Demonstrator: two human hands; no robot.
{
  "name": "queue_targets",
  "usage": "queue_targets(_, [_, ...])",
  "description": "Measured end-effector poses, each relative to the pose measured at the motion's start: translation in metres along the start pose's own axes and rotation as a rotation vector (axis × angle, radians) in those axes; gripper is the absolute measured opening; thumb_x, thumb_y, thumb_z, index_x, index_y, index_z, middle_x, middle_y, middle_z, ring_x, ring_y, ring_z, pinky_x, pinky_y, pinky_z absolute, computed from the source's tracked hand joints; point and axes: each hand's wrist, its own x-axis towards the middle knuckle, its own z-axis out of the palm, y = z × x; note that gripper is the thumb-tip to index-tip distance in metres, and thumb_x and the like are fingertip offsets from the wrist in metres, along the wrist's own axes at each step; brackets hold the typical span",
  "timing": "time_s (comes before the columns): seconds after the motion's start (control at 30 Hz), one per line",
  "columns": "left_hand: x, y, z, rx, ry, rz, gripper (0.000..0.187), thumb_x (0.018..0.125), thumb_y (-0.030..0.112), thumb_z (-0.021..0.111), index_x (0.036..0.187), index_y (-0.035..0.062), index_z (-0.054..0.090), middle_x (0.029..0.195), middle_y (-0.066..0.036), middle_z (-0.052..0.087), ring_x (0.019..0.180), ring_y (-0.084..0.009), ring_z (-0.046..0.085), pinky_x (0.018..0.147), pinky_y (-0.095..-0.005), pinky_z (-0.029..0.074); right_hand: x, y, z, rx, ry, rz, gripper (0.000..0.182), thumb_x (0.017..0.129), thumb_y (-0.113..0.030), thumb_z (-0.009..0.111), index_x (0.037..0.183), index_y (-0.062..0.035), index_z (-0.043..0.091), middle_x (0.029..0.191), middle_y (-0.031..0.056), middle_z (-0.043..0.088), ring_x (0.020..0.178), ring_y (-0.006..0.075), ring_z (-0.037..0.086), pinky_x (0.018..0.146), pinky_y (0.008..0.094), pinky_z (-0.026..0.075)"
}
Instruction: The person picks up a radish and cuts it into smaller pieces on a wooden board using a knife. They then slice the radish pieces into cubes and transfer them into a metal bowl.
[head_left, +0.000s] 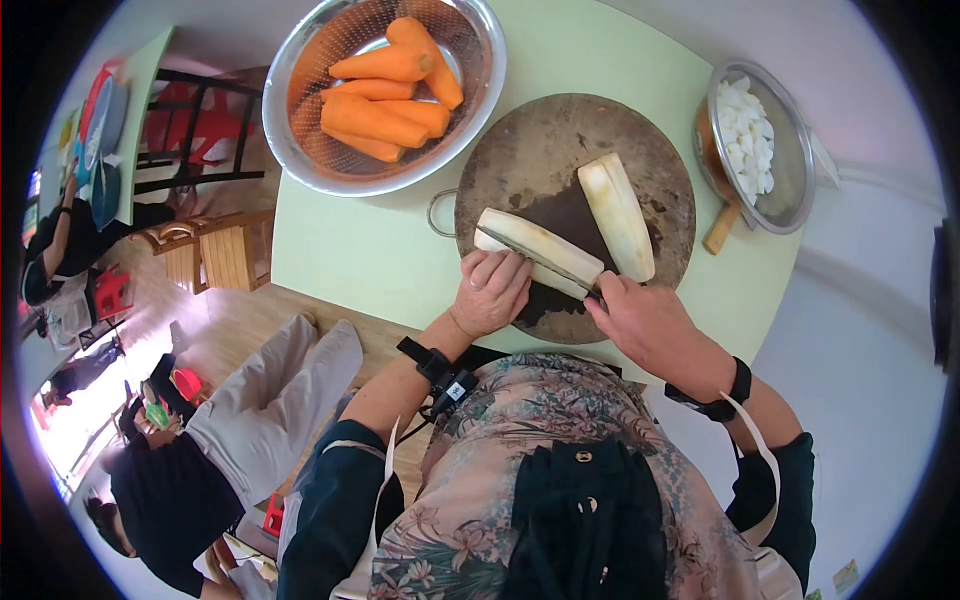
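Note:
A long, pale peeled vegetable piece (545, 236) lies slantwise on a round wooden chopping board (515, 140). My left hand (492, 293) has its fingers curled over the near side of that piece, by its left end. A knife (545, 263) is gripped by the handle in my right hand (645, 325). Its dark blade runs lengthwise along the piece, and the blade tip is near the left end. To the right, a second pale peeled piece (617, 218) rests on the board. Dark wet patches mark the wood.
A metal colander (285, 150) of carrots (375, 105) stands at the back left of the pale green table (330, 270). A metal bowl (795, 195) of white chunks (745, 135) is on the right, a wooden handle (722, 228) beside it. Another person (185, 500) is at the left.

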Motion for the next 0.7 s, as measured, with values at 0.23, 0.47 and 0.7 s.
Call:
queue_targets(0.23, [0.003, 0.002, 0.000, 0.018, 0.007, -0.011, 0.042, 0.067, 0.010, 0.071, 0.108, 0.0031, 0.064, 0.116, -0.007, 0.054, 0.106, -0.0224, 0.047, 0.091, -0.0386, 0.039, 0.007, -0.002, 0.001, -0.028, 0.033, -0.043, 0.025, 0.094, -0.024, 0.055, 0.085, -0.0022, 0.048, 0.063, 0.0128, 0.058, 0.056, 0.0301, 0.062, 0.050, 0.0385, 0.050])
queue_targets(0.47, [0.001, 0.001, 0.002, 0.042, 0.015, -0.007, 0.041, 0.069, 0.011, 0.070, 0.109, 0.0033, 0.063, 0.117, -0.008, 0.053, 0.106, -0.0230, 0.047, 0.092, -0.0400, 0.038, 0.017, -0.003, 0.009, 0.011, 0.088, -0.058, 0.024, 0.094, -0.023, 0.053, 0.084, -0.0013, 0.048, 0.059, 0.0127, 0.059, 0.058, 0.0302, 0.064, 0.051, 0.0388, 0.050])
queue_targets(0.7, [0.002, 0.002, 0.002, 0.092, 0.017, 0.009, 0.043, 0.070, 0.010, 0.069, 0.112, 0.0017, 0.061, 0.120, -0.010, 0.053, 0.109, -0.0255, 0.047, 0.094, -0.0417, 0.037, 0.033, 0.002, 0.037, 0.087, 0.132, -0.023, 0.024, 0.093, -0.023, 0.054, 0.087, -0.0009, 0.047, 0.066, 0.0182, 0.061, 0.065, 0.0367, 0.063, 0.056, 0.0449, 0.050])
